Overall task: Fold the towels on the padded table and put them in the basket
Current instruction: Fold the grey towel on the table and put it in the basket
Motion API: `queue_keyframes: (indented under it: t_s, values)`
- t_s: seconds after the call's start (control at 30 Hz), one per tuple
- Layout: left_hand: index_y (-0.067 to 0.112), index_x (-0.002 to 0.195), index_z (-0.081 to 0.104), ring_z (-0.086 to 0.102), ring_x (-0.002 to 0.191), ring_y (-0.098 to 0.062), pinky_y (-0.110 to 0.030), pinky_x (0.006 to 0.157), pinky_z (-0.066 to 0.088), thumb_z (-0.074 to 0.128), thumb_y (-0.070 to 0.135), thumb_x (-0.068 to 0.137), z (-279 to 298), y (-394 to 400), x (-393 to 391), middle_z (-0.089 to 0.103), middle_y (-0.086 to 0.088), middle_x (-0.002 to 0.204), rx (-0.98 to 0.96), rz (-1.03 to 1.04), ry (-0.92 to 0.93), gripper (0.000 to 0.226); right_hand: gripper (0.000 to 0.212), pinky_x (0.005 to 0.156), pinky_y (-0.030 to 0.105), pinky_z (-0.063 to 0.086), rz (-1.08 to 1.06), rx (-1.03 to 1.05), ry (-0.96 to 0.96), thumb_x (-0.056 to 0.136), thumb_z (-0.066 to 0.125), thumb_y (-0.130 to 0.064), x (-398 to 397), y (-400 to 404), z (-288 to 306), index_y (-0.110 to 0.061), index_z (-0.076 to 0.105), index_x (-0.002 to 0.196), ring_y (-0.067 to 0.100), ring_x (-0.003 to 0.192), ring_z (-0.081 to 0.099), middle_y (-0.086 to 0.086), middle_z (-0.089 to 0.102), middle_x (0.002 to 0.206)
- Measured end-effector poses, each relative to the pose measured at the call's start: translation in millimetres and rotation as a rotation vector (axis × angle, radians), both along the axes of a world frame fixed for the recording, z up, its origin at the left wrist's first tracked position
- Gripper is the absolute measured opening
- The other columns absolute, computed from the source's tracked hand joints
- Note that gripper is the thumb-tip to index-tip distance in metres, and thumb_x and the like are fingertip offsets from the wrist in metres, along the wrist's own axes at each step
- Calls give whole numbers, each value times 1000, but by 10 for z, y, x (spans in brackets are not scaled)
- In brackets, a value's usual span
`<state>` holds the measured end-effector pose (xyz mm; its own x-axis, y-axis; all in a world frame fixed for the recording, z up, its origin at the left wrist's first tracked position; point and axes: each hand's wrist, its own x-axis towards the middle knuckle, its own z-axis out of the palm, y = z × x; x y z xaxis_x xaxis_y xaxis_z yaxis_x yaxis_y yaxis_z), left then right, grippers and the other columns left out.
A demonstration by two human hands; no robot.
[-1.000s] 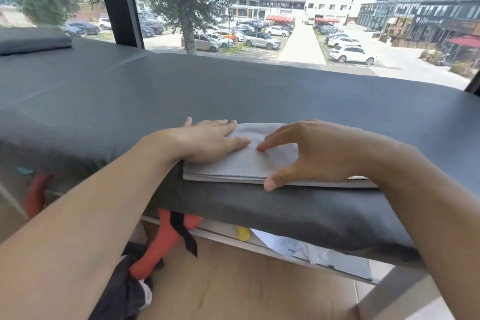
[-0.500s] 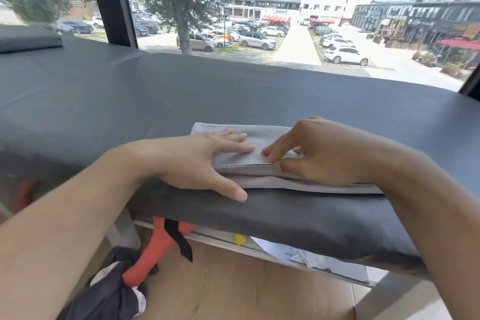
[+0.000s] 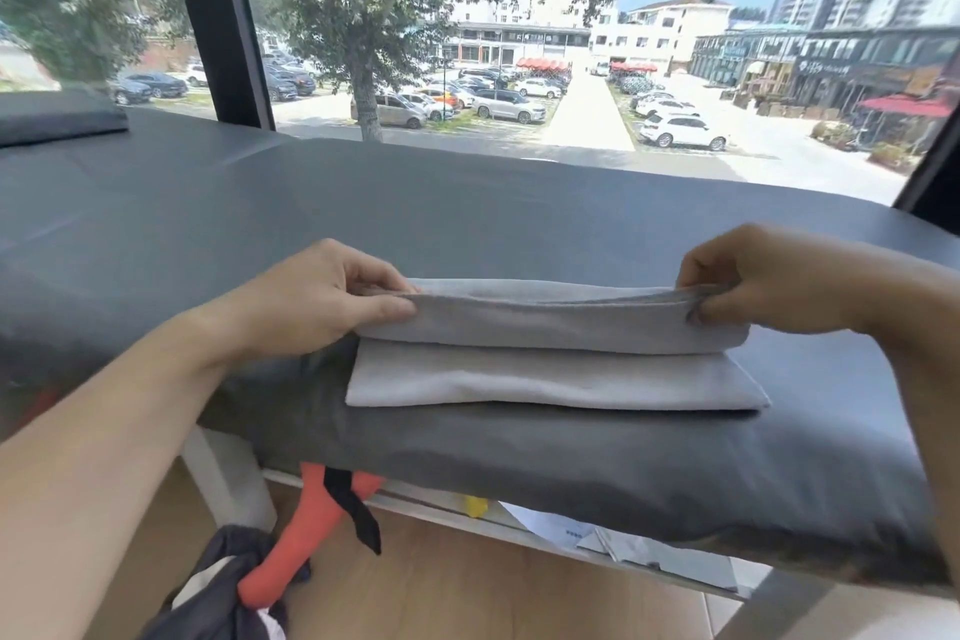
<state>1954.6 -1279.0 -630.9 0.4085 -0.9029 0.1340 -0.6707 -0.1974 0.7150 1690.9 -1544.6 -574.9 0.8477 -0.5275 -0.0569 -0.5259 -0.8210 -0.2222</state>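
Observation:
A light grey towel (image 3: 550, 379) lies folded near the front edge of the dark grey padded table (image 3: 467, 224). Its far half is lifted off the table into a raised fold. My left hand (image 3: 322, 296) pinches the left end of that raised fold between thumb and fingers. My right hand (image 3: 769, 286) pinches the right end the same way. The lower layer of the towel stays flat on the padding. No basket is in view.
A dark cushion (image 3: 57, 117) sits at the table's far left. Under the table are an orange object (image 3: 311, 525) with a black strap, dark cloth (image 3: 218, 592), papers (image 3: 649, 548) on a lower shelf and wooden floor. A large window runs behind the table.
Both hands were flat on the towel's middle, then slid apart to its ends and lifted the far half up. The view has moved closer.

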Motion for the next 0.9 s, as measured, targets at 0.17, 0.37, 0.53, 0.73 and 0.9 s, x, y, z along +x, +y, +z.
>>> queue_keyframes:
  t_s: [0.17,0.37,0.53,0.73,0.9]
  values:
    - [18,75,75,49,50,1,-8,49,37,85,36,76,133,-318,125,61,12,55,-357,333,-94,20,16,66,35,46,-155,125,-422,78,83,-17,133,-323,-44,-29,74,73,23,70,61,-10,74,69]
    - [20,86,78,51,53,4,-18,60,43,85,31,80,546,-646,548,63,7,71,-279,397,-299,14,14,66,45,63,-227,225,-716,80,83,-11,605,-593,165,-15,71,85,31,73,68,13,70,87]
    - [22,91,80,52,68,-5,-25,76,41,83,29,82,613,-765,683,71,3,96,-286,457,-369,12,16,84,50,61,-245,429,-812,80,82,-4,785,-757,187,-11,68,81,34,81,70,15,65,88]
    - [23,87,79,64,61,-7,-28,64,55,81,26,85,308,-692,521,71,8,81,-332,490,-291,4,16,90,49,59,-243,486,-803,82,77,3,707,-730,-106,-9,68,80,30,80,67,15,67,80]
    - [20,89,74,77,78,-18,-34,82,62,79,13,86,76,-763,479,76,1,100,-382,579,-36,9,14,90,50,59,-252,464,-758,83,78,-1,803,-783,-277,-10,68,81,31,81,70,13,70,82]
